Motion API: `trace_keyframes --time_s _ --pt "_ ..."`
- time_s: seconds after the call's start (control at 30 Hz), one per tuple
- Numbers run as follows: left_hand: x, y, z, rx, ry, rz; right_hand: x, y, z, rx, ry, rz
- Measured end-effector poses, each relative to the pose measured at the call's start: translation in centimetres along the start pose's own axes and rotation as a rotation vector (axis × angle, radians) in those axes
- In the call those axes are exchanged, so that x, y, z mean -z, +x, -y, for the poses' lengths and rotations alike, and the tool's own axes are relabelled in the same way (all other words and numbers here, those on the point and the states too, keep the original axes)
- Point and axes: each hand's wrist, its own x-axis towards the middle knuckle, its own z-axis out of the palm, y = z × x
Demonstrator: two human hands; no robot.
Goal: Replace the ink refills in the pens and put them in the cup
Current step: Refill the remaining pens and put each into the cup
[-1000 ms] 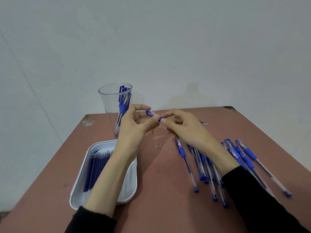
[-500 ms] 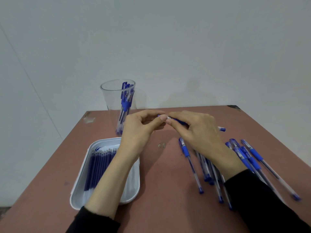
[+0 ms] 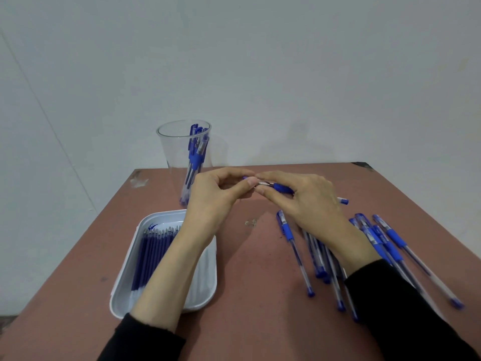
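Pinched at its tip by the left hand [image 3: 216, 201] and gripped by the right hand [image 3: 309, 201], the clear blue-gripped plastic pen [image 3: 282, 189] could be dropped if pressure is eased.

One view: wide-angle camera on your head, aimed forward and down. You face table [image 3: 247, 308] from its near side; far edge crosses mid-frame, wall [image 3: 260, 74] fills upper half. Held pen [image 3: 282, 188] sits at frame centre, close to lens. Sleeves [image 3: 403, 308] enter from bottom edge, nearest of all. Cup [image 3: 171, 152] stands farther off, left of centre, by far edge. Tray [image 3: 122, 295] lies near, lower left. Loose pens [image 3: 394, 237] lie lower right, running toward you.
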Motion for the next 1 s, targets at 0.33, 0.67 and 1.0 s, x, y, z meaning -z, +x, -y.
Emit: trace_keyframes --time_s 0.33,0.67,1.0 --pt "0.2 0.2 1.6 0.030 0.760 0.239 0.4 0.0 -1.1 -0.269 0.105 0.097" --pt "-0.1 -0.3 1.9 0.075 0.843 0.402 0.3 0.3 -0.1 -0.369 0.503 0.012" --pt "-0.8 -0.3 0.2 0.062 -0.038 0.207 0.5 0.3 1.1 -0.622 1.250 0.340"
